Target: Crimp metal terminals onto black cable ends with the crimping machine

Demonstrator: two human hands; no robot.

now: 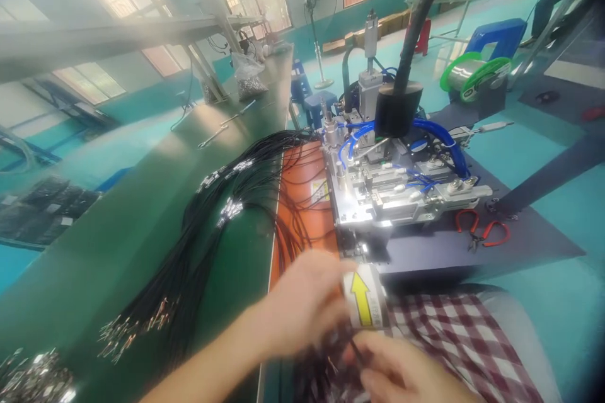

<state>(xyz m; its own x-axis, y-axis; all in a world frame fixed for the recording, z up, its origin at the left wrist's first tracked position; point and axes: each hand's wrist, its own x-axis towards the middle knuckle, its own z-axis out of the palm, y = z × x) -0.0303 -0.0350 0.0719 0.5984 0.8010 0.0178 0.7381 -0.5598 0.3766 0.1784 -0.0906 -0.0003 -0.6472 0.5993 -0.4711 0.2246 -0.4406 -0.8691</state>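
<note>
My right hand (401, 365) is at the bottom of the view, its thumb and fingers pinched round a thin black cable (357, 351). My left hand (307, 299) is just above and to its left, smeared by motion, with its fingertips near a white block bearing a yellow arrow (363, 299). Whether the left fingers hold anything is hidden. Below both hands, more dark cables (321, 371) lie over the bench edge. A long bundle of black cables (189, 258) with bare copper ends and shiny terminals stretches across the green bench to the left.
A metal machine (387, 189) with blue air tubes stands ahead on a grey table. Red-handled pliers (482, 233) lie at its right, and a wire spool (477, 75) with green rims is behind. An orange board (302, 201) borders the green bench (155, 195). Terminals (38, 381) are heaped lower left.
</note>
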